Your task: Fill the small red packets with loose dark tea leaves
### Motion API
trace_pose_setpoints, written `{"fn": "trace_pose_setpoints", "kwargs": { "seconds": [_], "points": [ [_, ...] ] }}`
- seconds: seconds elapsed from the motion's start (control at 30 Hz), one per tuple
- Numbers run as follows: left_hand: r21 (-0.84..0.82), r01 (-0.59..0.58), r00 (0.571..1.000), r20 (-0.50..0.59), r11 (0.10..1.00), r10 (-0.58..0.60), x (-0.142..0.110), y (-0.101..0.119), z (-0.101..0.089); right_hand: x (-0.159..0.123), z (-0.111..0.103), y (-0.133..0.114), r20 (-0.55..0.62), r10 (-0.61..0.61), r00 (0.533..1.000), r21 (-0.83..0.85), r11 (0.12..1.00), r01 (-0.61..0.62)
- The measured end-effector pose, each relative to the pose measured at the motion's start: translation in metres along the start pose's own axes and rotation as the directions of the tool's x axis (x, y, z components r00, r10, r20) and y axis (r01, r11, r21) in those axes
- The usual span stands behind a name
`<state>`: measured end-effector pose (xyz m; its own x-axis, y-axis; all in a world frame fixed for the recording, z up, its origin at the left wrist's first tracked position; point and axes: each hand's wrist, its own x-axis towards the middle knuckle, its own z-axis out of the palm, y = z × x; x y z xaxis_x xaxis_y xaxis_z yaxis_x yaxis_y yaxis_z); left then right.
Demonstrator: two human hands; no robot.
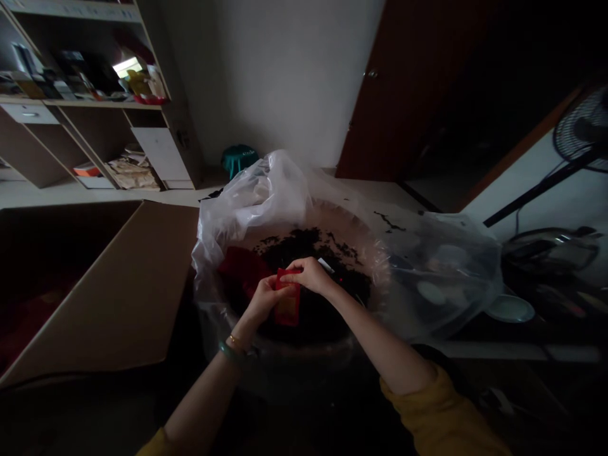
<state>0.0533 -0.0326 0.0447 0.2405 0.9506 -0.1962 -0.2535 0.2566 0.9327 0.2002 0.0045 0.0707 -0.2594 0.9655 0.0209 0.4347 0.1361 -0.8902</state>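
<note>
one flat red packet [287, 310] is pinched over a round tub [339, 218], the left hand [264, 299] closed on its left side, the right hand [310, 275] on its top; its yellowish print is unreadable. beyond: dark crumbly flakes [304, 242], wrinkled clear plastic [282, 183], a green bundle [239, 159] with illegible lettering.

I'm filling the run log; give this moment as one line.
left hand: holds red packet | right hand: pinches packet's top | below: dark flakes in tub | left: box
</note>
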Motion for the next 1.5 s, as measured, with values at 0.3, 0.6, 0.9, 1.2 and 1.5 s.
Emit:
{"fn": "trace_pose_setpoints", "kwargs": {
  "seconds": [0.3, 0.6, 0.9, 1.2, 1.5],
  "points": [
    [-0.001, 0.146, 0.989, 0.012, 0.989, -0.146, 0.000, -0.003, 0.008, -0.002, -0.022, 0.022, -0.165, -0.115, 0.980, -0.172, 0.981, 0.087],
    [0.005, 0.124, 0.991, -0.041, 0.992, -0.124, 0.004, -0.003, 0.000, -0.027, -0.092, 0.120, -0.009, 0.210, 0.978, -0.442, 0.876, -0.192],
    [0.044, 0.095, 0.995, -0.048, 0.995, -0.093, 0.006, -0.004, -0.004, -0.017, -0.090, 0.103, -0.174, 0.086, 0.981, -0.343, 0.928, -0.143],
    [0.072, 0.067, 0.996, -0.067, 0.995, -0.062, 0.003, -0.001, 0.003, -0.028, -0.066, 0.033, -0.038, -0.164, 0.986, -0.538, 0.834, 0.118],
    [0.106, 0.017, 0.999, -0.034, 0.994, -0.014, -0.003, 0.000, 0.007, -0.036, -0.039, -0.016, 0.049, -0.131, 0.990, -0.603, 0.787, 0.134]
  ]
}}
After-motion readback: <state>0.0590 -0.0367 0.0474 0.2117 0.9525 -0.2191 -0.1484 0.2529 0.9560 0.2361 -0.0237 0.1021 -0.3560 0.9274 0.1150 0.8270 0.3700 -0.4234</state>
